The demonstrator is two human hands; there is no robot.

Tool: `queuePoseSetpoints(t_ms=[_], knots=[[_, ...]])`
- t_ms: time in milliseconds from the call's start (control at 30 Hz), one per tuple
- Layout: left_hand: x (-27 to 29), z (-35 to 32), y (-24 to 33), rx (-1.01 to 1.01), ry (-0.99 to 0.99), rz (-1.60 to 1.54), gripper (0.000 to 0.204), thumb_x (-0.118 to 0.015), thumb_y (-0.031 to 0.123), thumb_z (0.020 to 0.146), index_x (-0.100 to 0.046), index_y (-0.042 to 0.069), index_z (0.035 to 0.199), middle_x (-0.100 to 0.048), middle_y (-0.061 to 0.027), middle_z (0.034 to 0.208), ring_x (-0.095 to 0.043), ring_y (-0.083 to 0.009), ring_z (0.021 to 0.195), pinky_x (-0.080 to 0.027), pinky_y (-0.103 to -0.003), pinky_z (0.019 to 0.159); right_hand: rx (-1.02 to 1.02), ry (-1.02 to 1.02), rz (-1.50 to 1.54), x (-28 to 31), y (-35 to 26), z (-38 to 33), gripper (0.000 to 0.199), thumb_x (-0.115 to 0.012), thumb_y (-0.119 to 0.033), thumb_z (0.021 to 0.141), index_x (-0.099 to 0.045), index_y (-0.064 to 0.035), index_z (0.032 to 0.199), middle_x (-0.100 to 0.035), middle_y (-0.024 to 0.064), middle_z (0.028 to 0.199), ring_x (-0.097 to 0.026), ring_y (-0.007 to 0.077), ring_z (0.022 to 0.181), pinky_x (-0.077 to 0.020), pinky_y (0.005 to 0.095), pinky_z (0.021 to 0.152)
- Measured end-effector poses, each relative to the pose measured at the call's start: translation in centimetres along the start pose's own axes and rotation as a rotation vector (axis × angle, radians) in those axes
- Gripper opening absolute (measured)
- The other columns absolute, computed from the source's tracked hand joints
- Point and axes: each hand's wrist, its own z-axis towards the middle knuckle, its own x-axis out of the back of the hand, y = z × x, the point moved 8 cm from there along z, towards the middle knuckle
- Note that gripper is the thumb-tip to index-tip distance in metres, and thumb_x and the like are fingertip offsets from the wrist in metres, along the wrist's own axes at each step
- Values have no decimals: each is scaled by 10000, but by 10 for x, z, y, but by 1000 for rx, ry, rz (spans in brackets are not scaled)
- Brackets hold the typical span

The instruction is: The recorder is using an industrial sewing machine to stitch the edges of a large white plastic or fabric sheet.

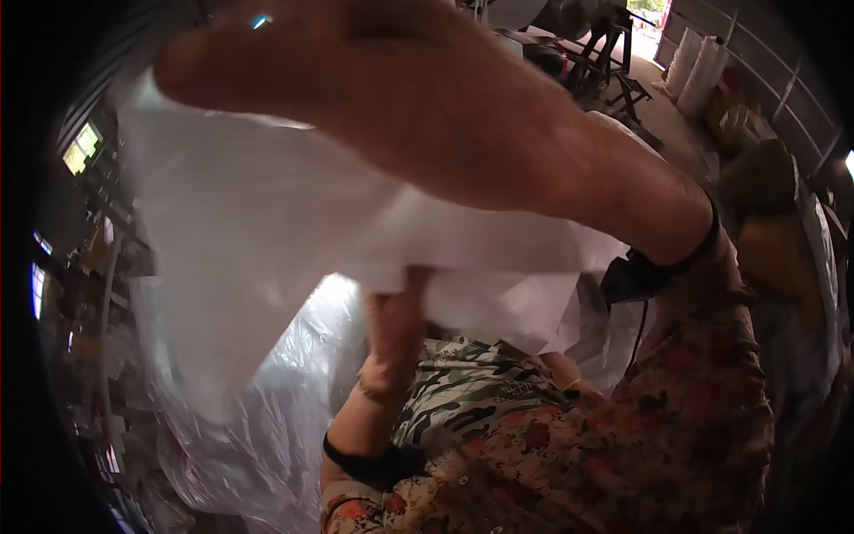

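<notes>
A translucent white plastic sheet (240, 205) hangs across the left and middle of the head view, raised close to me. My right hand (356, 76) reaches over it from the right, large and somewhat blurred. One digit lies along the sheet's upper edge, and the hand seems closed on it; the other fingers run out at the top. Lower down, my left hand (394, 325) comes up against the sheet's lower edge, its fingers pinched there and partly hidden behind the plastic. Both my arms wear flowered sleeves (534, 463) with dark bands.
Shiny clear plastic (294, 392) bulges below the sheet at the left. Camouflage-patterned cloth (480, 383) is beside my left wrist. White rolls (694, 67) stand at the back right, near filled sacks (756, 178) along the wall. A dark metal frame (614, 53) stands behind.
</notes>
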Motion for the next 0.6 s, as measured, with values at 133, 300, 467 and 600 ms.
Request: queuePoseSetpoints(t_ms=[133,300,467,600], knots=[[36,-11,75,-930,-309,1076,266,-469,122,1003,-574,-54,1172,-636,-127,1110,-649,-205,940,-560,-383,780,-54,92,321,86,35,-59,573,-702,-356,896,-521,-76,1362,-564,156,1334,-563,271,1210,-535,439,942],[157,4,85,-264,28,46,305,-453,186,1014,-573,-55,1158,-646,-89,1012,-644,-190,910,-575,-334,788,-518,-299,282,70,96,-205,1127,-466,-906,706,-356,-119,1505,-393,130,1525,-361,317,1408,-266,505,1163],[172,-10,76,-208,77,-304,476,-396,376,1036,-494,13,1328,-606,-117,1171,-607,-270,1010,-523,-427,900,-624,-562,234,66,40,-279,1222,-685,-806,605,-327,-54,1500,-301,158,1561,-238,334,1461,-125,501,1188],[190,-24,57,-124,138,-384,481,-389,383,1037,-492,16,1331,-603,-114,1177,-603,-269,1018,-522,-423,901,-519,-614,-90,41,-7,-296,1034,-679,-684,733,-268,-154,1521,-259,184,1559,-252,404,1436,-85,597,1154]])
